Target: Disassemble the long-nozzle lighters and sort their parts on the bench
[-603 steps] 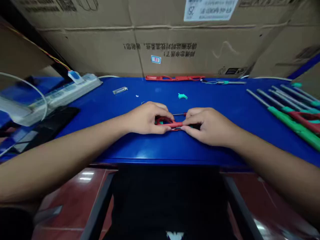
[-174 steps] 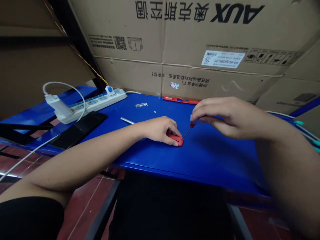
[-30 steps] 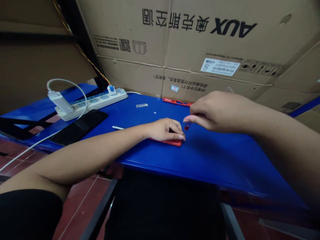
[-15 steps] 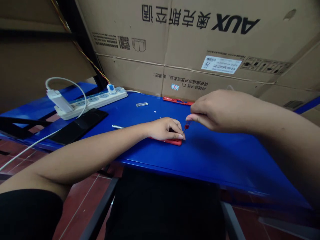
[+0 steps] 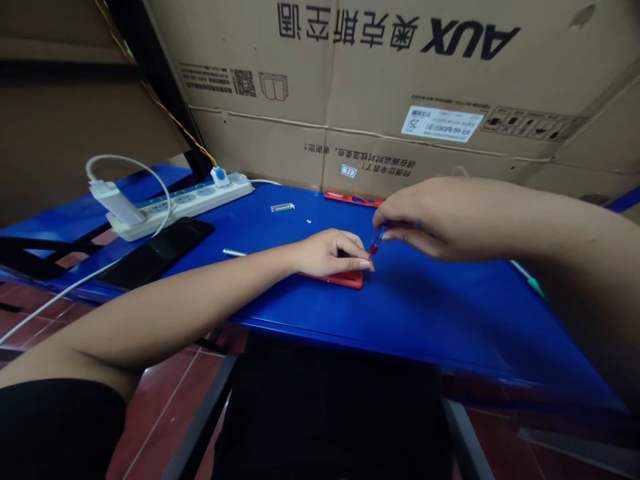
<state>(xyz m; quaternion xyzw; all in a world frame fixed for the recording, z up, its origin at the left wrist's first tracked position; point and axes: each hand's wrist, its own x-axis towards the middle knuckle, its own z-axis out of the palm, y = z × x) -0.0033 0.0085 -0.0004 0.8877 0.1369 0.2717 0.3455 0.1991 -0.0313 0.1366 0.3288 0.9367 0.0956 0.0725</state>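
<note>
My right hand (image 5: 430,217) grips a small screwdriver (image 5: 377,241) by its see-through red and blue handle, tilted with the tip pointing down and left. Under my left hand (image 5: 337,255) lies a long red plastic piece (image 5: 350,279) on the blue table (image 5: 310,313). The left thumb and forefinger are pinched together around the screwdriver's tip, past the red piece's right end; what sits between them is hidden. A second red plastic piece (image 5: 350,197) lies farther back, partly behind my right hand. A thin silver rod (image 5: 234,253) shows left of my left hand.
A small clear and metallic strip (image 5: 283,207) and a tiny white bit (image 5: 309,221) lie behind my left hand. A white power strip (image 5: 195,195) with plugs and a flat black object (image 5: 165,250) are at left. Printed cardboard (image 5: 250,133) stands along the back.
My right hand has tilted and shifted slightly left, showing more of the screwdriver's handle. The left hand keeps its pinch. A green-tipped white item now shows beyond my right forearm.
</note>
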